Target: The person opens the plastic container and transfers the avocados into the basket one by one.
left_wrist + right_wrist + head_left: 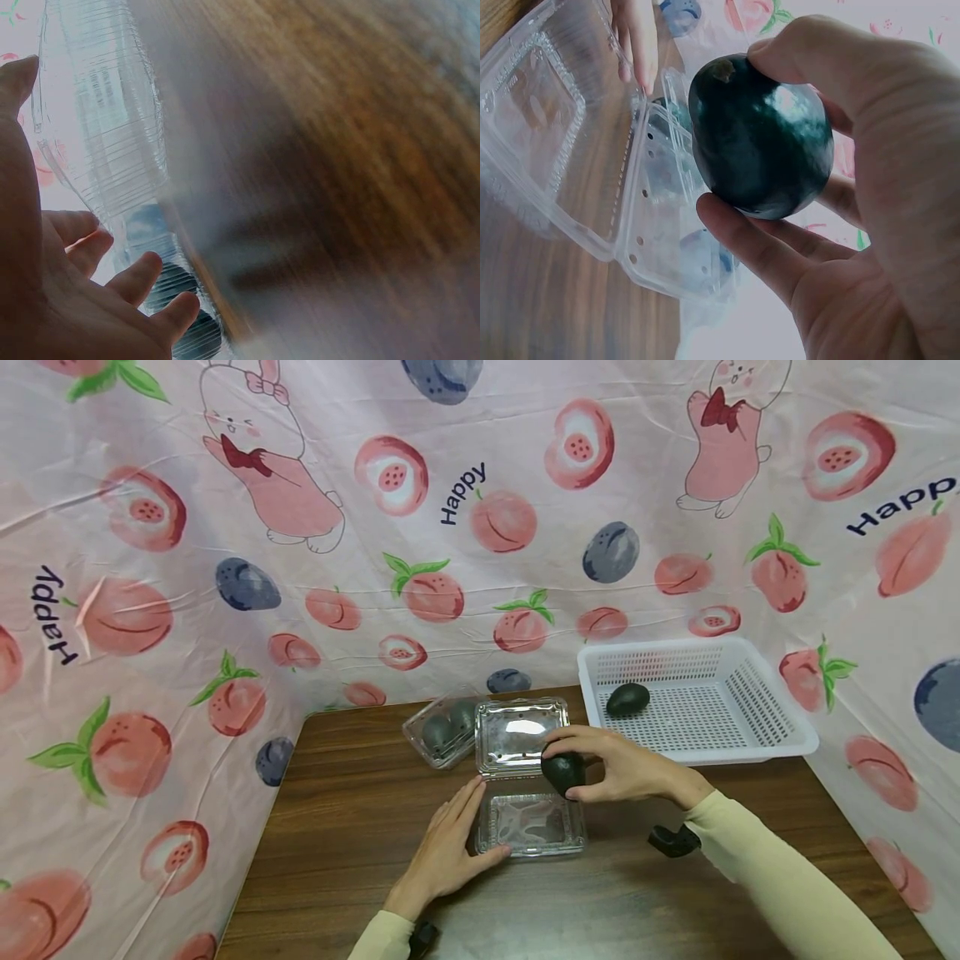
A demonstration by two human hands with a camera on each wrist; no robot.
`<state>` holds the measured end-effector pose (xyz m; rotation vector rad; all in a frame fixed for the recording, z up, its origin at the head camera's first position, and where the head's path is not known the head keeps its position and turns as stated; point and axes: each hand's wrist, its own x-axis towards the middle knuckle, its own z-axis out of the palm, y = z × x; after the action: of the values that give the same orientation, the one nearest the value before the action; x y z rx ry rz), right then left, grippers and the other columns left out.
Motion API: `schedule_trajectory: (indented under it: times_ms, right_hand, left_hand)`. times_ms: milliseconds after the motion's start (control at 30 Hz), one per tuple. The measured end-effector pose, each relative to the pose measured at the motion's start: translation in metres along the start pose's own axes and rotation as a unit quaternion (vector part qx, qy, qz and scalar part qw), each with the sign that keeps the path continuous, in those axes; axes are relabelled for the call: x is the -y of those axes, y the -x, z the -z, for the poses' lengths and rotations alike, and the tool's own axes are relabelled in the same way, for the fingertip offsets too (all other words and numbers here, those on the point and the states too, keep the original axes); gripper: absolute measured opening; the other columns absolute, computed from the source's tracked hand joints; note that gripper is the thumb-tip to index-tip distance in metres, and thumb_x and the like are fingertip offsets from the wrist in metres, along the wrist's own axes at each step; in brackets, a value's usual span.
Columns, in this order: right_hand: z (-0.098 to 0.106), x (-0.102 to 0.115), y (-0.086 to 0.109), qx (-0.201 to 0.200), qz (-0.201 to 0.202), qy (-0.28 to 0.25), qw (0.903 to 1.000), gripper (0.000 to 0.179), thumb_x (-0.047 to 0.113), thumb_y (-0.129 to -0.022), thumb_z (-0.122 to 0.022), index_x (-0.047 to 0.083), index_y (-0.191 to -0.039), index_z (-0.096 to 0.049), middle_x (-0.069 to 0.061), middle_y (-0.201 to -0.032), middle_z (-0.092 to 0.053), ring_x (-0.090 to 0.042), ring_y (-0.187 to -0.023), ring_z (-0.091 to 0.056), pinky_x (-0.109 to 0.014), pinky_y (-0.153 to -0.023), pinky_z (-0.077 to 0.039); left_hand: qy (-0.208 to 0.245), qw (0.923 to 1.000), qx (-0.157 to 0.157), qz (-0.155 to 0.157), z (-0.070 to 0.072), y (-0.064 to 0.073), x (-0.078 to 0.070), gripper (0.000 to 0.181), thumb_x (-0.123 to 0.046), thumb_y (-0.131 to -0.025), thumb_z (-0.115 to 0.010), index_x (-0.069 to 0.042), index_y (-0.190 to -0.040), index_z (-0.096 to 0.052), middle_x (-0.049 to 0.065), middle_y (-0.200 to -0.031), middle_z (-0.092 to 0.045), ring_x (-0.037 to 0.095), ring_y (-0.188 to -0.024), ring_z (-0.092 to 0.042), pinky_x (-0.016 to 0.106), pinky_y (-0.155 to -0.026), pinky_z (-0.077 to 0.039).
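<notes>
My right hand (611,766) grips a dark green avocado (562,772) between thumb and fingers, above the right side of an open clear plastic clamshell box (531,823). In the right wrist view the avocado (761,139) shows its stem end, held apart from the box. The box's lid (522,737) stands folded back behind its base, and I see nothing inside the base. With fingers fairly straight, my left hand (444,852) is at the left side of the box, thumb by its front left corner. In the left wrist view the fingers (135,277) are spread beside the clear plastic.
Behind the left hand lies another clear box (442,727) with avocados inside. A white perforated basket (697,702) at the back right holds one avocado (627,700). A fruit-printed cloth (450,568) hangs behind and beside the brown wooden table (337,827).
</notes>
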<state>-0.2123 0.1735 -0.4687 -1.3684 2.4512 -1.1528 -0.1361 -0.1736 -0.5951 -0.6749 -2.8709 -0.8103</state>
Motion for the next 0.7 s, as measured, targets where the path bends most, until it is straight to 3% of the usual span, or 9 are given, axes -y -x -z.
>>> schedule_trajectory:
  times_ms: [200, 533, 700]
  right_hand:
    - [0.008, 0.0, 0.004, -0.011, -0.005, -0.003, 0.9999, 0.055, 0.01, -0.092, -0.091, 0.01, -0.144, -0.073, -0.02, -0.158, -0.064, -0.037, -0.132, -0.072, -0.038, -0.095, -0.071]
    - [0.021, -0.003, 0.01, -0.038, -0.009, 0.026, 0.9989, 0.055, 0.009, -0.09, -0.093, 0.013, -0.142, -0.075, -0.024, -0.155, -0.065, -0.04, -0.131, -0.072, -0.039, -0.091, -0.071]
    - [0.028, -0.005, 0.013, -0.052, -0.001, 0.039, 0.9979, 0.056, 0.007, -0.088, -0.094, 0.012, -0.141, -0.075, -0.019, -0.153, -0.067, -0.032, -0.131, -0.07, -0.04, -0.092, -0.072]
  left_hand:
    - [0.003, 0.9999, -0.009, -0.007, 0.0, 0.001, 0.0, 0.108, -0.064, -0.098, -0.081, -0.008, -0.178, -0.035, 0.013, -0.185, -0.037, 0.044, -0.167, -0.043, 0.076, -0.128, -0.041]
    - [0.008, 0.9999, 0.009, 0.003, -0.001, 0.001, 0.002, 0.112, -0.064, -0.098, -0.081, -0.012, -0.181, -0.028, 0.009, -0.189, -0.03, 0.04, -0.171, -0.037, 0.074, -0.132, -0.037]
    - [0.005, 1.0, 0.003, 0.001, -0.002, 0.001, 0.003, 0.111, -0.064, -0.098, -0.082, -0.01, -0.18, -0.03, 0.009, -0.188, -0.032, 0.041, -0.17, -0.039, 0.075, -0.131, -0.038]
